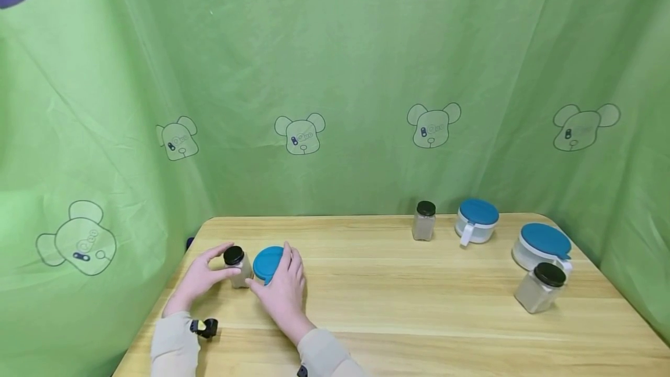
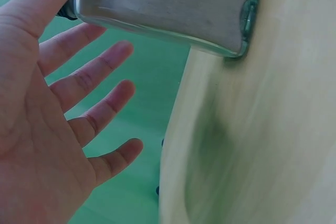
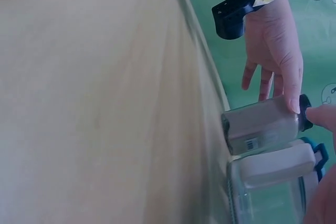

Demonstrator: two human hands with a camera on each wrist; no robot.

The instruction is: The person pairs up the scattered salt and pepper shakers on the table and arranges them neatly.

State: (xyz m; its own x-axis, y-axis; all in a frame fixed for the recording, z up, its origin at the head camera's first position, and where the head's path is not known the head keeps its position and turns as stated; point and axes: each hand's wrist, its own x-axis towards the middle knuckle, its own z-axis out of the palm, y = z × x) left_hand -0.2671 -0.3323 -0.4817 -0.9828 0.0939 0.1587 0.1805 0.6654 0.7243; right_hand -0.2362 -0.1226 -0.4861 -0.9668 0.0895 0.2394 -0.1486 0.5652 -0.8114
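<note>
At the table's left stands a clear square jar (image 1: 240,275) with a black lid and pale contents, its base on the table. My left hand (image 1: 203,275) holds it near the neck between thumb and index finger; the other fingers (image 2: 86,80) spread away from it. Right beside the jar is a blue-lidded clear container (image 3: 270,195) with a white handle. Over its right side spreads my right hand (image 1: 285,290), fingers extended along the lid's edge. The right thumb (image 3: 321,117) points at the jar's lid, apart from the container; the right fingertips are hidden in the right wrist view.
Toward the back right stand another black-lidded jar (image 1: 424,226) and a blue-lidded container (image 1: 477,221). Farther right, a blue-lidded container (image 1: 541,243) sits behind a tilted-looking jar (image 1: 539,291). A green curtain (image 1: 361,173) hangs around the wooden table (image 1: 398,319).
</note>
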